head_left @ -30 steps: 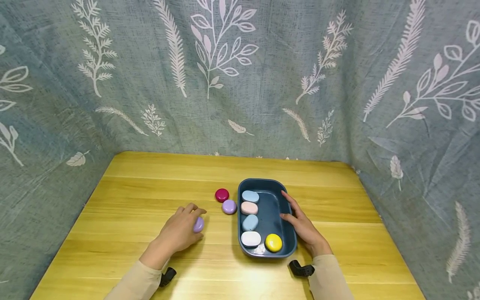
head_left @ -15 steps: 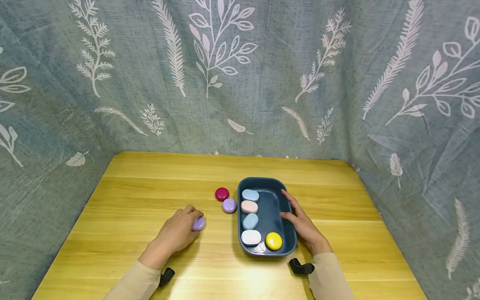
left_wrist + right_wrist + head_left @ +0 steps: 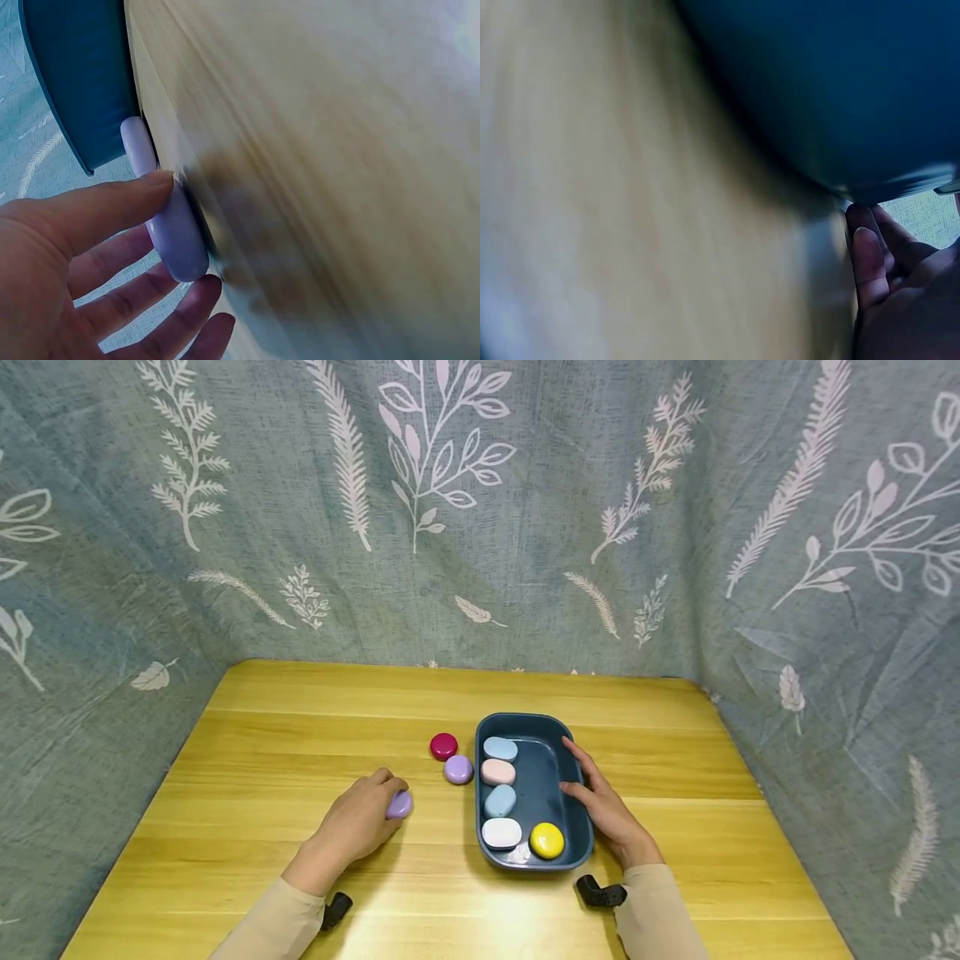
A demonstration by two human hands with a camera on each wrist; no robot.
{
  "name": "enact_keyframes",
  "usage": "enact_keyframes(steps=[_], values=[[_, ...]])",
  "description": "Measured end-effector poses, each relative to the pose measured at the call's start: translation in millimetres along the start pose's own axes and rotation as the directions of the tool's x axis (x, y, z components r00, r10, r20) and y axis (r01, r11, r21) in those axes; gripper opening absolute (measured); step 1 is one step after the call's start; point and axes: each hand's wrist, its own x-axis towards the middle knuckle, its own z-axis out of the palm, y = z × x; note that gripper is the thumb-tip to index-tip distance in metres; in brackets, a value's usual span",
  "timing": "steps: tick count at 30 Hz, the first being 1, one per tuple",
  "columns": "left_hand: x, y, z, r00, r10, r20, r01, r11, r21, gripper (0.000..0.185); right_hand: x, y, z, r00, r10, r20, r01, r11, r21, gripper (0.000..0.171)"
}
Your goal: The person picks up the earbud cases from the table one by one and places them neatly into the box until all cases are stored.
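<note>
My left hand (image 3: 362,817) pinches a smooth, round lavender disc (image 3: 400,804) on the left part of the table. In the left wrist view the thumb lies across the lavender disc (image 3: 180,236), with fingers at its other side and edge. My right hand (image 3: 611,814) holds the right wall of a dark blue plastic box (image 3: 483,852), thumb and index finger over the rim, other fingers outside. Inside the box sit two light blue ovals (image 3: 500,801), a pink oval (image 3: 498,772), a white oval (image 3: 502,833) and a round yellow piece (image 3: 547,841).
A second lavender disc (image 3: 458,769) lies right beside the box's left wall. Just behind it is a glossy magenta disc (image 3: 443,746). The wooden table (image 3: 315,693) ends at a patterned curtain (image 3: 480,585) at the back and sides.
My left hand's fingers have drawn in from spread above the lavender disc to a pinch on it. My right hand and the box stay as they were.
</note>
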Motion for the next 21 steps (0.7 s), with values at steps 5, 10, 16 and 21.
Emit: enact_keyframes(steps=[5, 10, 16, 21], values=[[0.3, 0.5, -1.8, 1.000, 0.005, 0.009, -0.005, 1.000, 0.014, 0.039, 0.6, 1.0, 0.5, 1.000, 0.005, -0.005, -0.005, 1.000, 0.002, 0.068], [1.1, 1.4, -3.6, 1.000, 0.006, 0.008, -0.006, 1.000, 0.015, 0.039, 1.0, 1.3, 0.2, 1.000, 0.013, -0.011, -0.013, 1.000, 0.001, 0.068], [1.9, 2.6, -4.0, 1.000, 0.014, 0.008, -0.014, 1.000, 0.019, 0.041, 1.3, 1.7, 0.6, 1.000, 0.008, -0.001, -0.008, 1.000, 0.016, 0.068], [1.7, 4.9, -5.0, 1.000, 0.028, 0.003, -0.028, 1.000, 0.008, 0.041, 1.2, 2.1, 0.7, 1.000, 0.004, 0.003, -0.004, 1.000, 0.027, 0.068]])
